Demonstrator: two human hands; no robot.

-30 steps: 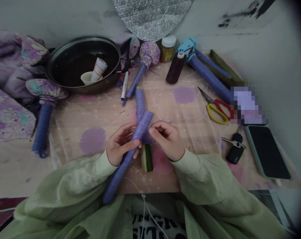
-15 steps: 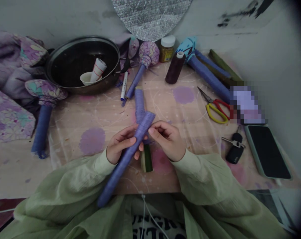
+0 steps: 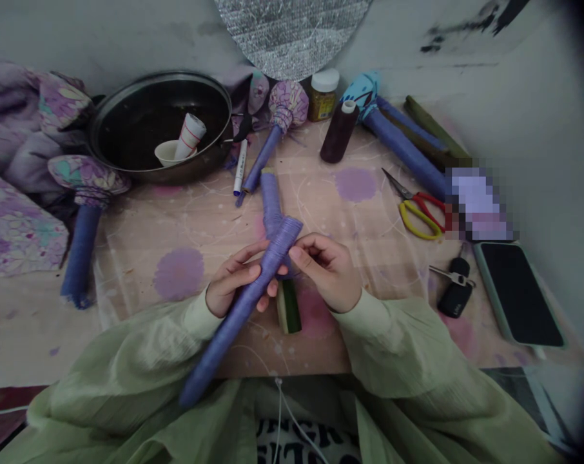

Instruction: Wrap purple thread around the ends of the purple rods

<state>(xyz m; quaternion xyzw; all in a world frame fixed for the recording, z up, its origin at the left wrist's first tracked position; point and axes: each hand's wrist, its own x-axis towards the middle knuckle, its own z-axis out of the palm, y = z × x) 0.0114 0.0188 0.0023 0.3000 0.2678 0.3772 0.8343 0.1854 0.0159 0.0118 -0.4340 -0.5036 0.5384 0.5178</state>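
A stick wound with purple-blue thread [image 3: 243,303] slants across the front of the table, its lower end over my lap. Around its upper half, my left hand [image 3: 236,278] is closed, thumb on top and fingers beneath. Close by the stick's upper end, my right hand [image 3: 328,267] has thumb and forefinger pinched together; whatever they hold is too fine to see. Under the held stick lies another purple-wound stick [image 3: 271,200], partly hidden by it and my hand. A bare green bamboo-like piece [image 3: 289,306] shows below, in line with that second stick.
Scissors [image 3: 412,206], keys [image 3: 455,287] and a phone [image 3: 521,293] lie on the right. Behind stand a dark thread spool [image 3: 339,132], a jar [image 3: 323,96] and a black pan [image 3: 127,164]. A marker [image 3: 240,167] and cloth-headed sticks [image 3: 82,251] lie around.
The held stick has tilted flatter, its lower end swinging left and its upper end shifting slightly right. My left thumb has moved a little left along it. My right hand stays almost in place.
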